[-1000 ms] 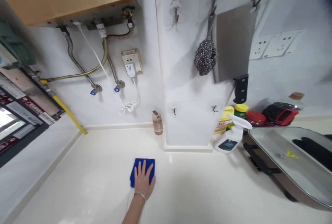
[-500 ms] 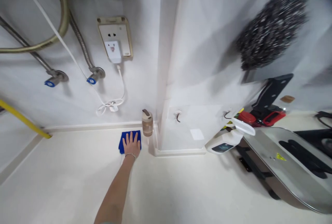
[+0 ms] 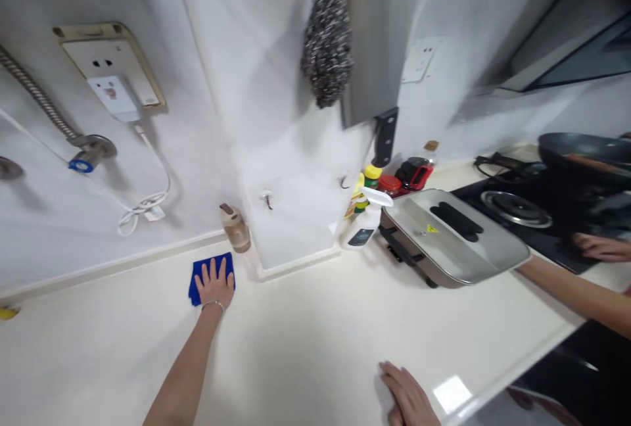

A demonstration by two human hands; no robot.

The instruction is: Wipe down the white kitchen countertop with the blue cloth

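My left hand (image 3: 215,284) lies flat with fingers spread on a folded blue cloth (image 3: 197,291), which rests on the white counter (image 3: 296,340) near the back wall. A small beige bottle with a translucent lower part (image 3: 236,230) stands just beyond it, by the wall corner. My right hand (image 3: 407,396) rests at the counter's front with its fingers stretched out, apart from any object; its wrist is cut off by the lower frame edge.
A white spray bottle (image 3: 362,229) stands beside an electric pan (image 3: 458,242) with a lid. Another person's forearm (image 3: 566,284) reaches behind the pan; their other hand (image 3: 604,247) is near the stove (image 3: 566,232). A cleaver (image 3: 384,137) and steel-wool scrubber (image 3: 328,48) hang on the wall.
The view has swung right, bringing my right hand, the stove and the other person's arms into sight. My left hand is still flat on the cloth beside the beige bottle.
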